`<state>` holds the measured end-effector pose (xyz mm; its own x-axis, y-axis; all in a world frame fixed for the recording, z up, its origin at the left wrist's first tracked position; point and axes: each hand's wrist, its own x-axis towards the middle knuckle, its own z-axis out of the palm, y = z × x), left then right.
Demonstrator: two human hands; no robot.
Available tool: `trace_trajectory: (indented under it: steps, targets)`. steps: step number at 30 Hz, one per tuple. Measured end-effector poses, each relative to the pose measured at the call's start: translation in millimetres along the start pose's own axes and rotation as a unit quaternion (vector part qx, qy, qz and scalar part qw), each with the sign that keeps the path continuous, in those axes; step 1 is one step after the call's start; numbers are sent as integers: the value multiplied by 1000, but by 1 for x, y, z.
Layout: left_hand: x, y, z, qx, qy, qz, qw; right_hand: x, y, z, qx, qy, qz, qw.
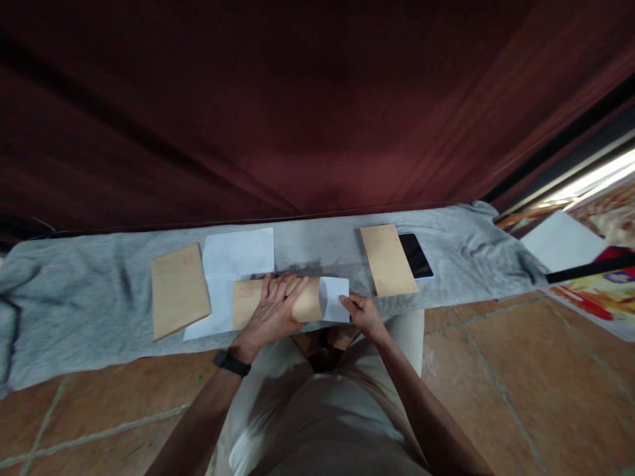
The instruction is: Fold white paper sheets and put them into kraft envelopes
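Observation:
A brown paper envelope (308, 305) with red print lies lengthwise in front of me. Flat across its middle rests my left hand (278, 307), fingers spread, pressing it down. From the envelope's open right end sticks out a folded white paper (336, 299); the part inside is hidden. My right hand (364, 313) pinches the right edge of that paper between thumb and fingers. Under the envelope's left part are white sheets (238, 252) with fold creases.
Brown envelopes, seemingly stacked, lie at left (179, 291) and right (389, 259). The right stack partly covers a dark-screened phone (417, 256). A grey cloth (317, 231) covers the narrow bench. Behind it hangs a dark red curtain (317, 132); a white sheet (563, 241) is at far right.

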<state>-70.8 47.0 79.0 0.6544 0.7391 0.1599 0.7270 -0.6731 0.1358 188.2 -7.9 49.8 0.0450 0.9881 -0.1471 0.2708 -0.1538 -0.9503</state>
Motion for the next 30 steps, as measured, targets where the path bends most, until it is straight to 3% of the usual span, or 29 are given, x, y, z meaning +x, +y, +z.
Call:
trace_trajectory:
  steps: [6, 12, 17, 22, 30]
  targets:
    - [5, 9, -1, -13, -3, 12, 1000, -2, -4, 20, -77, 52, -69, 993]
    - [8, 16, -4, -9, -9, 27, 1000, -5, -6, 37, -150, 69, -82, 983]
    - [8, 15, -5, -4, -5, 31, 1000, -3, -4, 39, -211, 127, -85, 965]
    - [9, 15, -3, -3, 2, 31, 1000, 0, -5, 33, -125, 113, -84, 982]
    - [14, 18, -4, -12, 13, 48, 999, 0, -8, 37, -28, 94, -19, 995]
